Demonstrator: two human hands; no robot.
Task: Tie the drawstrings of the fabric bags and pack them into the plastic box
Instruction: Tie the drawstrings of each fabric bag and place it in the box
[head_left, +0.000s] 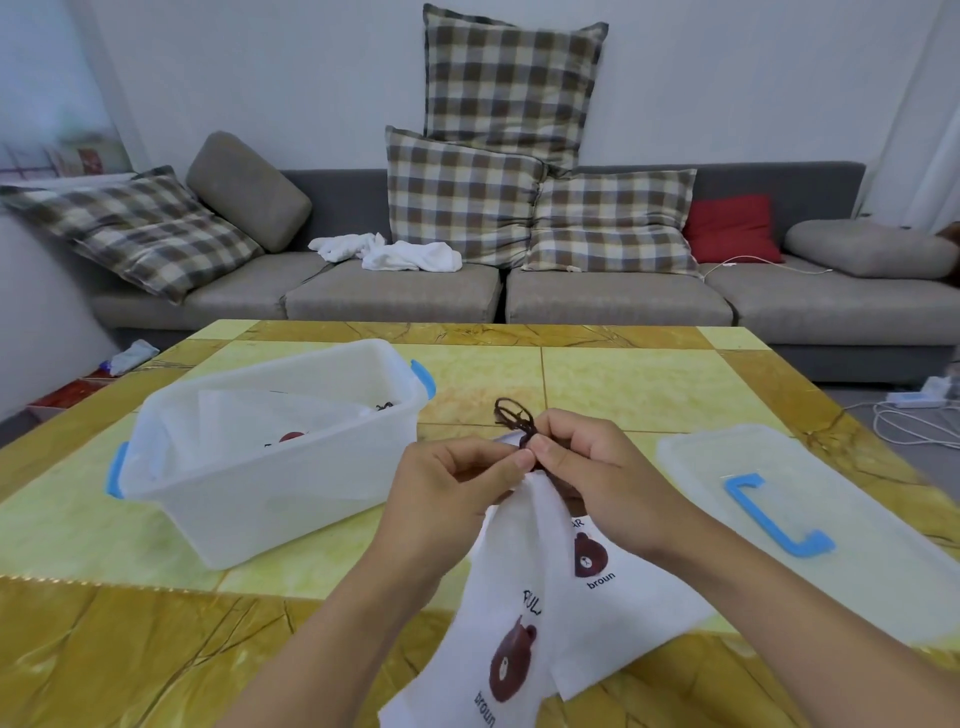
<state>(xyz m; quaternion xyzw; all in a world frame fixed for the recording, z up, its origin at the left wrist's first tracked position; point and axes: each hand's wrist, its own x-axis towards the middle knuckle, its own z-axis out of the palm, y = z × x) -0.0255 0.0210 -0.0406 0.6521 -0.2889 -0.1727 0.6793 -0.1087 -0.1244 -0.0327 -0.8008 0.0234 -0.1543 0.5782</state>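
Inside, the plastic box (270, 457) holds one fabric bag (291, 421); right of it, both hands (524, 467) pinch a second bag's drawstring (514, 418).

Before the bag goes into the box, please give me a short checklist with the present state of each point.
1. Both hands on the string: ok. The left hand and the right hand pinch the brown drawstring at the mouth of the white bag.
2. Knot finished: cannot tell. A loop stands above the fingers, but the fingers hide the knot itself.
3. Box open: ok. The plastic box has no lid on; the lid lies on the table at the right.
4. Room in the box: ok. One bag lies inside, with space above it.
5. Path to the box: ok. Nothing stands between the hands and the box.
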